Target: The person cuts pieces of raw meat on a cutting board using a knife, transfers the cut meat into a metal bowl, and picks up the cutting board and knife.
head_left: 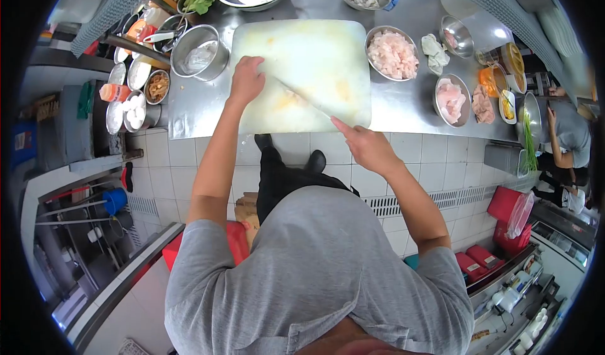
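Note:
A large white cutting board (302, 46) with yellowish stains lies on the steel table. My right hand (368, 145) is closed on the handle of a knife (305, 98), whose blade stretches over the board toward the upper left. My left hand (249, 77) is at the board's left edge, its fingers curled together; whether anything is in them is hidden. Right of the board stands a bowl of cut pale pink meat (393, 53). Left of it, a metal pot (200, 52) holds something whitish.
On the steel table (201, 109), bowls of eggs (134, 110) and brown pieces (157, 87) stand left. Right are a meat bowl (451, 101), a crumpled cloth (435, 53) and green stalks (529, 140). Another person (570, 131) stands at the far right.

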Available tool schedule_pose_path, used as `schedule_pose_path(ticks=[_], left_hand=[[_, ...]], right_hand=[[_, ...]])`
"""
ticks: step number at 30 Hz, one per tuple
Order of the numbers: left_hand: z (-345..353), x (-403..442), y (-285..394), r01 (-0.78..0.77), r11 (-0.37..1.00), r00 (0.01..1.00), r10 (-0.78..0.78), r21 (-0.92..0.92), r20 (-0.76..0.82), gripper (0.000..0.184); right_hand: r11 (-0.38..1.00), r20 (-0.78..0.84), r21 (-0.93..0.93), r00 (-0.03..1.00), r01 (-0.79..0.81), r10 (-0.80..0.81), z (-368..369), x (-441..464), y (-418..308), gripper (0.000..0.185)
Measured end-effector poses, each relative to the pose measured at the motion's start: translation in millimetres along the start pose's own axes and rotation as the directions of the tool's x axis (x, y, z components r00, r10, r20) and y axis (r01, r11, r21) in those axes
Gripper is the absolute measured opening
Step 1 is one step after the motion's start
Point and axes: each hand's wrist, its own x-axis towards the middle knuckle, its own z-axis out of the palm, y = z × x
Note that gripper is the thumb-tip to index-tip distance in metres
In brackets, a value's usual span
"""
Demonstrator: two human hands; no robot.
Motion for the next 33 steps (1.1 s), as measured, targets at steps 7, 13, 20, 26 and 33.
schedule_pose_path(ticks=[7, 13, 20, 26, 33], left_hand=[[13.8, -28.3, 54.7, -0.130, 0.989, 0.952, 0.143, -0.067, 0.271, 0.031], [-34.3, -53.4, 61.8, 0.226, 0.969, 0.952, -0.197, -0.102, 0.235, 0.067], [14.0, -91.8, 85.1, 0.109, 0.987, 0.982, -0.088, -0.119, 0.167, 0.086], [23.0, -81.7, 74.3, 0.165, 0.950, 0.985, -0.146, -0.264, 0.091, 0.054], [36.5, 22.3, 177.8, -0.189, 0.899, 0.981, 0.188, -0.394, -0.042, 0.041]], right_hand=[[0.193, 0.226, 0.923, 0.875, -0.333, 0.428, 8.8, -59.8, 22.2, 0.069], [0.038, 0.291, 0.943, 0.876, -0.331, 0.384, 40.9, -76.8, 17.5, 0.070], [0.048, 0.364, 0.923, 0.907, -0.381, 0.210, 74.1, -34.2, -22.5, 0.072], [0.071, 0.347, 0.931, 0.927, -0.359, 0.144, 72.0, -17.6, -29.6, 0.072], [0.228, 0.103, 0.947, 0.883, -0.228, 0.458, -44.8, -42.1, -19.2, 0.069]])
